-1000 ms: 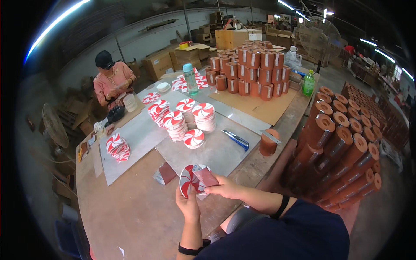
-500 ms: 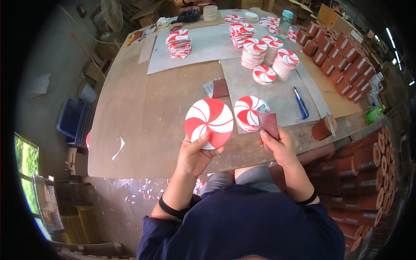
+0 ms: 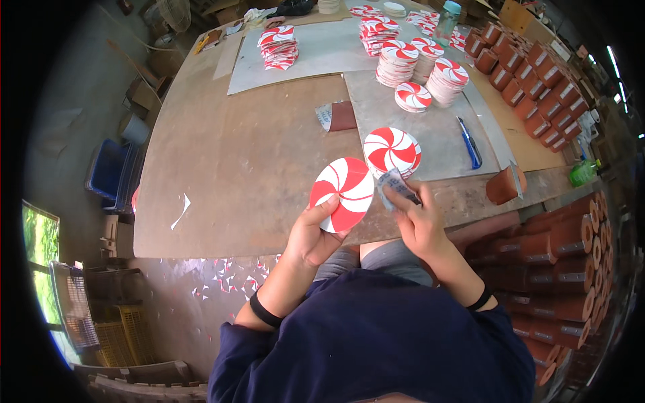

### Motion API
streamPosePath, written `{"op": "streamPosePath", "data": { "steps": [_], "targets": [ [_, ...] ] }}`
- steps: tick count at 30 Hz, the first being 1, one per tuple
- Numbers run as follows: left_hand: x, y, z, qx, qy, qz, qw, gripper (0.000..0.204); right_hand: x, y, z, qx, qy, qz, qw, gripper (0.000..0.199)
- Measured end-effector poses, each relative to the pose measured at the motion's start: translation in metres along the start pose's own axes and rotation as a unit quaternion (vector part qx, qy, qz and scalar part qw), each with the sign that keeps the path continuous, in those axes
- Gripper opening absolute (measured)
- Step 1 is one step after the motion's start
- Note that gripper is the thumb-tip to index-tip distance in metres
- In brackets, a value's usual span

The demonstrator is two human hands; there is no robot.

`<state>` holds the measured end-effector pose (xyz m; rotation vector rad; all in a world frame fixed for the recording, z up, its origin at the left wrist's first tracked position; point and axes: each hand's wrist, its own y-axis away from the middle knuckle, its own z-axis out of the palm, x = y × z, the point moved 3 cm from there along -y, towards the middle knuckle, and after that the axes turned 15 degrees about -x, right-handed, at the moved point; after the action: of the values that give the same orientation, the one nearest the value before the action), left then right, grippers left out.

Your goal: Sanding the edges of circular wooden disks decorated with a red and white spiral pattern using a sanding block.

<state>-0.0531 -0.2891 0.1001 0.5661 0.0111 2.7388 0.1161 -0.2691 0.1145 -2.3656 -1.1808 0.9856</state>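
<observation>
My left hand (image 3: 318, 232) grips a round disc (image 3: 347, 190) with a red and white swirl, thumb on its face. Close to the disc's right edge, my right hand (image 3: 422, 216) pinches a folded piece of sandpaper (image 3: 390, 185), its grey printed backing showing. Whether the sandpaper touches the disc's rim I cannot tell. Just beyond both hands lies a low stack of swirl discs (image 3: 390, 149). Another piece of sandpaper (image 3: 343, 115), reddish brown with a grey folded end, rests on the table farther off.
Taller disc stacks (image 3: 396, 64) stand at the back right, with a bottle (image 3: 447, 23) behind. A blue utility knife (image 3: 470, 144) lies to the right, near a brown cylinder (image 3: 504, 186). Many brown cylinders (image 3: 537, 87) are piled at the right. A white scrap (image 3: 180, 211) lies left.
The disc in my left hand has moved right and tilted. My right hand has turned the sandpaper so its grey backing shows, and brought it toward the disc.
</observation>
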Motion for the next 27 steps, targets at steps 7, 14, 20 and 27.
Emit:
{"op": "streamPosePath", "data": {
  "steps": [7, 14, 20, 27],
  "targets": [
    [-0.007, -0.007, -0.020, -0.027, 0.027, 0.013, 0.999, 0.037, -0.031, -0.029, -0.014, -0.006, 0.003, -0.014, 1.000, 0.053],
    [-0.006, -0.012, -0.024, -0.013, 0.093, 0.029, 0.995, 0.030, 0.019, 0.003, 0.008, -0.006, -0.004, 0.074, 0.997, 0.051],
    [-0.014, -0.009, -0.019, -0.079, 0.077, 0.000, 0.994, 0.033, -0.022, -0.018, 0.001, -0.016, 0.051, -0.081, 0.995, 0.047],
    [-0.009, -0.004, -0.013, -0.033, -0.029, 0.029, 0.999, 0.032, -0.009, -0.017, -0.013, -0.004, 0.035, 0.013, 0.999, 0.053]
  ]
}}
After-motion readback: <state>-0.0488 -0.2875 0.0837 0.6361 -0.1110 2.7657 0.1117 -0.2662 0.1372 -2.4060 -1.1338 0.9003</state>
